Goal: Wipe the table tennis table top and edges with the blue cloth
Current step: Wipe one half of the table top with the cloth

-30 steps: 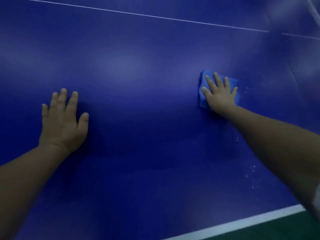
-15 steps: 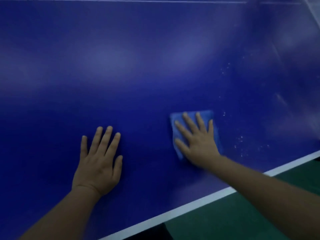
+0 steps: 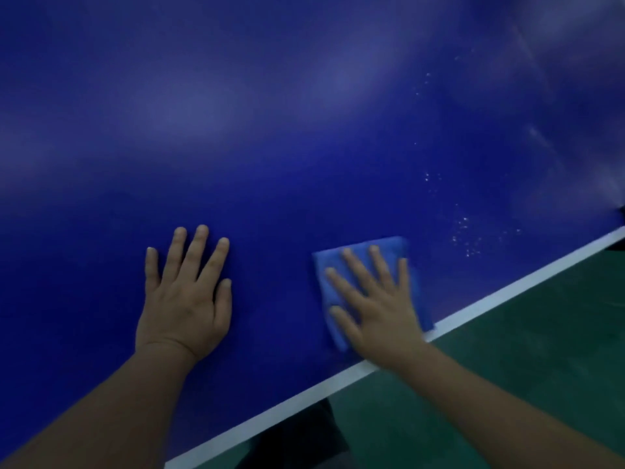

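We are dragging the blue cloth (image 3: 368,286) back toward us: a second ago it was far out across the table (image 3: 270,130), and now it is lying just inside the white edge line (image 3: 507,289), its near corner reaching that line. Our left hand (image 3: 184,299) is also sitting nearer the edge than it was.

Our right hand (image 3: 378,309) is pressing flat on top of the cloth, with the fingers (image 3: 353,265) spread wide and straight; they are not curling around the fabric, only pinning it to the surface. The cloth is showing beyond the fingertips and along both sides of the hand, and the heel of the palm is lying over the white line.

Our left hand is resting palm down on the bare blue top, fingers splayed and holding nothing, well apart from the cloth on the thumb side.

Beyond the right little finger, pale specks (image 3: 466,235) are scattering over the surface, near the edge line. Past the line, the green floor (image 3: 507,384) is showing below the table.
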### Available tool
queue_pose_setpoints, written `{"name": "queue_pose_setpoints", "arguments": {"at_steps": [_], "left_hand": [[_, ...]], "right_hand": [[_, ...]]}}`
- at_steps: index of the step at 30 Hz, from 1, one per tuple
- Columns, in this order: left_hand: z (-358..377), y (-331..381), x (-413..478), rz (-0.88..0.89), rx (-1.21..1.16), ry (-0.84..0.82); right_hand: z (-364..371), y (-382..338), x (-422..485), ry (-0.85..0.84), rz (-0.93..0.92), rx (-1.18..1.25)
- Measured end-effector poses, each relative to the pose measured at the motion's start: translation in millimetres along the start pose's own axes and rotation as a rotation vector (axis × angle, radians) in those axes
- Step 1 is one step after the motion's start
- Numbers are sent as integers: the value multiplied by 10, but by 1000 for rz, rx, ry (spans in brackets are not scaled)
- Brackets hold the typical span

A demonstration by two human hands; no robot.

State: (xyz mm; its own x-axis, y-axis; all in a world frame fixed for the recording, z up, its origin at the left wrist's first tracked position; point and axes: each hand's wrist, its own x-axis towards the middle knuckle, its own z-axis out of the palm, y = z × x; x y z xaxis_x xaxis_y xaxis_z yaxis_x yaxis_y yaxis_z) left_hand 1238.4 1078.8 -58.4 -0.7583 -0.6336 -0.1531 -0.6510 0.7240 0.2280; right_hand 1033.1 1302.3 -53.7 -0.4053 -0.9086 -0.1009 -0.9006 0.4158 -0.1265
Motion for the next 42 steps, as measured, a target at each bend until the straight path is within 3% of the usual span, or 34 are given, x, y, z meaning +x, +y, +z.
{"name": "queue_pose_setpoints", "arguments": {"at_steps": [3,5,6,8,10,12,16,19,23,27,30,33,39,42], "left_hand": [[-6,8,-2,-3,5,2],[-13,19,0,-5,6,-3],[-20,23,5,-6,9,-3],[-32,42,2,-13,15,-9],[-48,48,-1,-28,10,-19],[-73,63,22,-45,-4,-39],[-108,267,99,-151,-36,-13],[-55,693,52,-194,-109,23],[173,1018,-2,-78,-45,-33],[248,957,31,-90,-23,-14],[246,969,25,-84,-17,-20],[209,978,16,-77,-23,-43],[150,1004,5,-86,-39,-46],[160,1007,-5,-81,-28,-54]], "right_hand": [[-109,570,-56,-88,394,-15],[-116,554,165,-33,704,52],[-100,401,297,-9,773,70],[-27,-59,474,23,660,66],[56,-473,445,15,365,49],[71,-416,252,-15,237,29],[9,343,-258,-27,653,25],[-25,342,-274,-7,863,110],[19,15,541,-8,730,131],[-60,-150,1770,35,515,175],[-183,-38,2442,31,465,195],[-253,474,2422,39,573,182],[-246,1607,328,76,1068,140],[-225,1662,44,83,1241,154]]}}
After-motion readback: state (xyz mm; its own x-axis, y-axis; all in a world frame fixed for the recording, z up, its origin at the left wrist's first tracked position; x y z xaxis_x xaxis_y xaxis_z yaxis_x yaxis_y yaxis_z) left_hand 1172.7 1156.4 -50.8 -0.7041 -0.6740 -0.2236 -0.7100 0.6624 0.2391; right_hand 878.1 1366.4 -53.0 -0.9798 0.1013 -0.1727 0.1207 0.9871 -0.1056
